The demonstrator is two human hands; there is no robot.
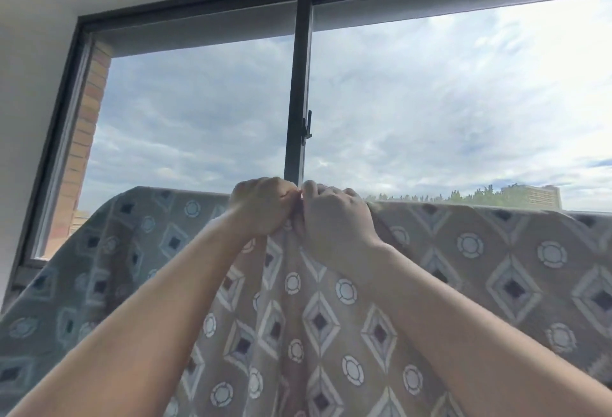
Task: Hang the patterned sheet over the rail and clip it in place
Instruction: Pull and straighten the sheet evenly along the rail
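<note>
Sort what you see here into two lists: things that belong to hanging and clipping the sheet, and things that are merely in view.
Belongs to the job:
patterned sheet
left hand
right hand

Merely in view:
window frame
window latch
brick wall
distant building

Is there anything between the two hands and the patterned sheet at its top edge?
Nothing visible: the left hand and right hand already grip the beige diamond-patterned sheet at its draped top edge.
</note>
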